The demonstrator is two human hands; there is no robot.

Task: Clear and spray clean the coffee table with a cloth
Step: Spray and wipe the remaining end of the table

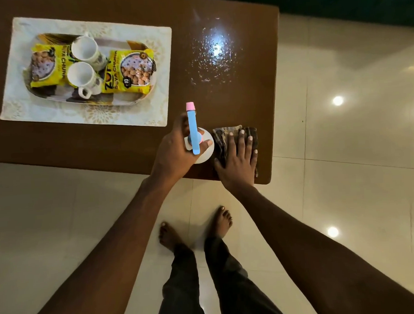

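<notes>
my bare feet [222, 219] are on the pale tile floor [346, 173], & just past them, at the near edge of the brown coffee table [80, 144], my left hand [174, 146] is wrapped round the top of the spray bottle [193, 131], blue head w/ pink nozzle pointing away from me. my right hand [237, 162] lies flat, fingers straight, on the folded dark cloth [220, 137], right beside the bottle by the table's rt corner. further out there's a shiny wet patch [213, 50] of droplets on the top, & left of it a pale placemat [151, 111] w/ a tray [126, 101] holding two white cups [84, 48] & two yellow snack packets [132, 72].
</notes>
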